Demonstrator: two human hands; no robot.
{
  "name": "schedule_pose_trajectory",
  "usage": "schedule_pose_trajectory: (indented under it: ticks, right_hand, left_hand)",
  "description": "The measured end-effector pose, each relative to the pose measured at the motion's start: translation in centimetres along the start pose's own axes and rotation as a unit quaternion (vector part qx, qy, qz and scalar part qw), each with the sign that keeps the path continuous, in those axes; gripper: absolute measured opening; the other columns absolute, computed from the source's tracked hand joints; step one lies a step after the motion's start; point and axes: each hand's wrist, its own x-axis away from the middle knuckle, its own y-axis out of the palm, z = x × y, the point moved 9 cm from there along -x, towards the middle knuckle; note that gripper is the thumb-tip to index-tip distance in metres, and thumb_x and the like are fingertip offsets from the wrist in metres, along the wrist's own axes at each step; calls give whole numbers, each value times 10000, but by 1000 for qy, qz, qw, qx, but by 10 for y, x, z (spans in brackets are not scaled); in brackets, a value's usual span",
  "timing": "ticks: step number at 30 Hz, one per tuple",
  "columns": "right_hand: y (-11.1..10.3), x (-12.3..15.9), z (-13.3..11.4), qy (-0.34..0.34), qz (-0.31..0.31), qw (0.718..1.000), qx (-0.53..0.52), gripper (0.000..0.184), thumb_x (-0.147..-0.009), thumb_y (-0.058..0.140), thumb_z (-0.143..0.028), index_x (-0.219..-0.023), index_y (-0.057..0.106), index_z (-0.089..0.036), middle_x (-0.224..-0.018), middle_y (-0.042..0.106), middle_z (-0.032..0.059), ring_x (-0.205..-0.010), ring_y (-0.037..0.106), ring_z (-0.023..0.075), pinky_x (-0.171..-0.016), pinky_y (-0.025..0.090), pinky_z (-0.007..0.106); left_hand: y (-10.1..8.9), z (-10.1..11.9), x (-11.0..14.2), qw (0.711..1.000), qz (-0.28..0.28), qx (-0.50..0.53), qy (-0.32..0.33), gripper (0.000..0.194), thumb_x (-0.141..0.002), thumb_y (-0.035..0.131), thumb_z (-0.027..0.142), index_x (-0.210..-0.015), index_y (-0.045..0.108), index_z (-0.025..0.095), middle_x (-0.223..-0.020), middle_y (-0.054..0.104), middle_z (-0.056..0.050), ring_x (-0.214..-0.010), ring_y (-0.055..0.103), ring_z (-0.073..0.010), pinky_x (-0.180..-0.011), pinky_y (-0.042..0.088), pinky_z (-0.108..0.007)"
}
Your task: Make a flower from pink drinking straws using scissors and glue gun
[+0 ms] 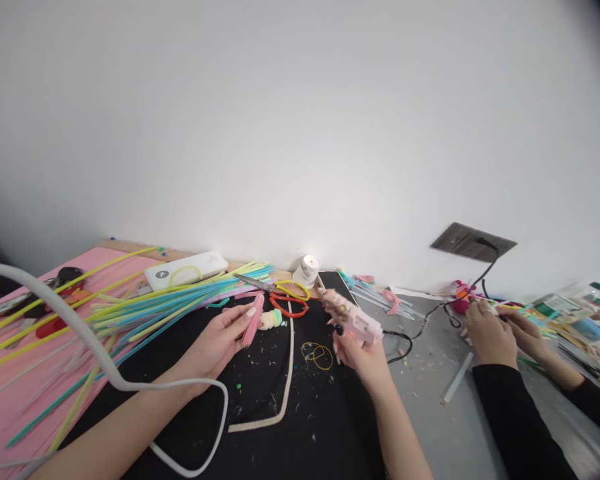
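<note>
My left hand (219,341) is closed on a flat pink strip (253,320) over the black mat (300,413); a small pastel piece (271,319) sits at its tip. My right hand (361,355) grips a pink hot glue gun (351,317), nozzle pointing up-left toward the pink strip. The gun's black cord (405,343) runs right to a wall socket (473,241).
Many coloured straws (145,303) lie on pink paper (20,373) at left. Scissors (280,293), a lit candle (307,270), a white power bank (186,270), rubber bands (319,354) and a white cable (105,367) surround me. Another person's hands (500,333) work at right.
</note>
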Motion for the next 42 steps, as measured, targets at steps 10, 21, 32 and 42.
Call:
schedule_pose_trajectory:
  ticks: [10,21,32,42]
  right_hand:
    - [66,12,13,35,-157,987,-21,380,-815,594,-341,-1158,609,-179,-519,531,-51,-370,400,63,-368,325,167]
    - [68,12,12,35,-147,989,-6,353,-818,567,-288,-1149,617,-177,-516,510,-56,-367,389,56,-360,308,159]
    - [71,15,7,24,-160,987,-2,346,-826,562,-288,-1145,598,-159,-501,504,-66,-366,380,57,-361,316,160]
    - [77,19,2,24,-185,982,25,349,-816,546,-266,-1132,616,-138,-489,491,-70,-369,382,65,-364,310,168]
  left_hand:
    - [12,-11,2,998,-45,4,-48,262,-729,765,288,-973,719,205,-924,663,-33,-803,585,-134,-689,462,-230]
    - [9,-19,-1,996,-62,0,-58,190,-713,772,337,-866,736,230,-912,635,-21,-808,544,-149,-711,446,-263]
    - [12,-15,3,996,-59,1,-61,200,-750,745,308,-935,731,234,-951,645,-27,-830,554,-147,-706,443,-249]
    - [10,-12,3,997,-52,-4,-57,316,-755,734,304,-1067,701,266,-972,703,-62,-955,598,-222,-726,465,-284]
